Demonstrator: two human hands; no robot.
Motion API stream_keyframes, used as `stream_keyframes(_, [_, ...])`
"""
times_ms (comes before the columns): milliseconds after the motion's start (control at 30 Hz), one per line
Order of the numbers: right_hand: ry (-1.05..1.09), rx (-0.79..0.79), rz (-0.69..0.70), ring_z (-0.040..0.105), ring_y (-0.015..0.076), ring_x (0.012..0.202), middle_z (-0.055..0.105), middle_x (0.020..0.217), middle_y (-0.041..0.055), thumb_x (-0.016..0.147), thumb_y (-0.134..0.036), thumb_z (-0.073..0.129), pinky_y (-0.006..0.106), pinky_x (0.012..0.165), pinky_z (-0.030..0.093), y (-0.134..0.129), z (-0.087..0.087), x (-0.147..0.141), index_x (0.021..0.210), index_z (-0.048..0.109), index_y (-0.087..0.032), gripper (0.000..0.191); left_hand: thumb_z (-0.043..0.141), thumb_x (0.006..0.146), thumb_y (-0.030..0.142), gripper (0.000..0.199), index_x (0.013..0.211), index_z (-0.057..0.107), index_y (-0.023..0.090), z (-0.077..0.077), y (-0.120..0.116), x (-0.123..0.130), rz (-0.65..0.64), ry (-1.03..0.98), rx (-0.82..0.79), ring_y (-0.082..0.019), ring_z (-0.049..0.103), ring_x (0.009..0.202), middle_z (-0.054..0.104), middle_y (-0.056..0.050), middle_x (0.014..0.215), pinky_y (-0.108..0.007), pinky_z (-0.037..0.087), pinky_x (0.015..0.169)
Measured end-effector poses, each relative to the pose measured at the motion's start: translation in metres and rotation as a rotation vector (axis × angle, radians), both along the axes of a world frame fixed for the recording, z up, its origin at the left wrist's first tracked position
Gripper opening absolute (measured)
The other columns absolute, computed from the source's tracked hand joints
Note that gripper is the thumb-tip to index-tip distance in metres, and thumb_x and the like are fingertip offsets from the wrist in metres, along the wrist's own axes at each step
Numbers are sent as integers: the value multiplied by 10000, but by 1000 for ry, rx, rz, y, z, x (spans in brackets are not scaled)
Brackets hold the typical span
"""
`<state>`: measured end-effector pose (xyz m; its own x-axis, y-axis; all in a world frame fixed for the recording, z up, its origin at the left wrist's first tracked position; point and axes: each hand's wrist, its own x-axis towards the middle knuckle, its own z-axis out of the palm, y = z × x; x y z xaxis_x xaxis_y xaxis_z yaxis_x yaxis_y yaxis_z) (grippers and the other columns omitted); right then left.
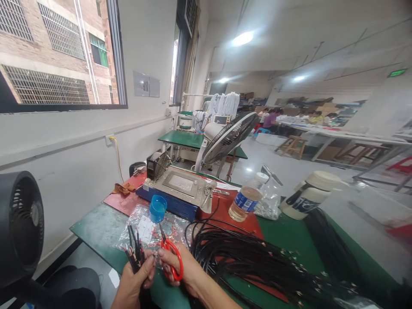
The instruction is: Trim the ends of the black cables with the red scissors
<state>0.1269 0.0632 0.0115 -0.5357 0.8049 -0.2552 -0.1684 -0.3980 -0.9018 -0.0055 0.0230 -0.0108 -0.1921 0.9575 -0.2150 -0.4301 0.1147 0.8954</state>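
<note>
My left hand [137,281] is closed round a bundle of black cables [135,249] whose stripped ends point up, with small red and pale wires showing. Beside it, my right hand [175,262] holds red-handled scissors [174,257], blades pointing up and away. The thumbs and fingertips of both hands meet at a tiny wire end, too small to make out. Just beyond the hands lies a clear plastic bag [143,223] scattered with small red bits, and a blue round cup [158,208] stands on it. A large heap of black cables [244,257] spreads to the right.
A blue-based machine [180,189] with a flat metal top stands behind the cup. Further right are a bottle of liquid [244,204], a bag of white pieces [268,204] and a white jug [310,195]. Fans stand at left [21,227] and behind [228,137]. People sit at far tables.
</note>
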Motion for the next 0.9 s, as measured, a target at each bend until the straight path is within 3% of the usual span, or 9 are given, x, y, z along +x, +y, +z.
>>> stream_keyframes(367, [64, 70, 27, 352, 34, 276, 426, 375, -64, 584, -575, 731, 146, 265, 231, 1, -3, 0, 562, 505, -128, 501, 773, 530, 532, 450, 640, 609, 128, 0, -2, 0, -18, 6, 20, -31, 328, 324, 469, 55, 380, -190, 183, 369])
stream_keyframes(900, [59, -46, 50, 372, 47, 281, 449, 390, -51, 577, -576, 726, 144, 250, 237, 2, 2, 2, 622, 566, -99, 506, 752, 584, 501, 400, 627, 636, 120, 7, -7, 3, -96, 42, 10, -45, 334, 344, 466, 40, 387, -193, 183, 380])
